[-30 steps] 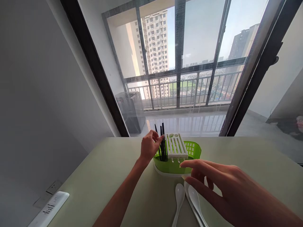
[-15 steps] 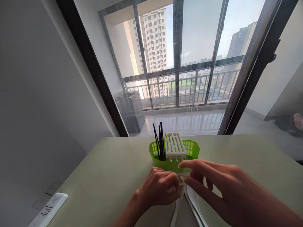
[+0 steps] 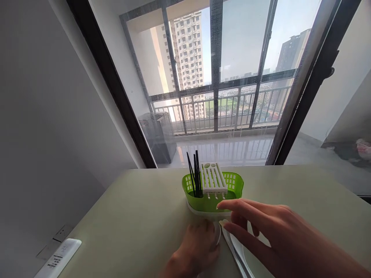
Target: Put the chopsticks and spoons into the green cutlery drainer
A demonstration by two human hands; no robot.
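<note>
A green cutlery basket (image 3: 234, 184) with a white slotted insert (image 3: 213, 179) stands on the pale green table (image 3: 139, 216). Black chopsticks (image 3: 195, 173) stand upright in its left side. My left hand (image 3: 197, 245) lies just in front of the basket with fingers curled over a white spoon (image 3: 218, 231), only its bowl edge showing. My right hand (image 3: 269, 235) hovers to the right, fingers stretched out and apart, above more white spoons (image 3: 236, 247) lying on the table.
A white remote control (image 3: 59, 258) lies at the table's left near corner beside a wall socket (image 3: 63, 233). Behind the table is a large glass door to a balcony with a railing.
My left hand left the chopsticks in the basket, came down to the table in front of it and closed over a white spoon. My right hand barely moved.
</note>
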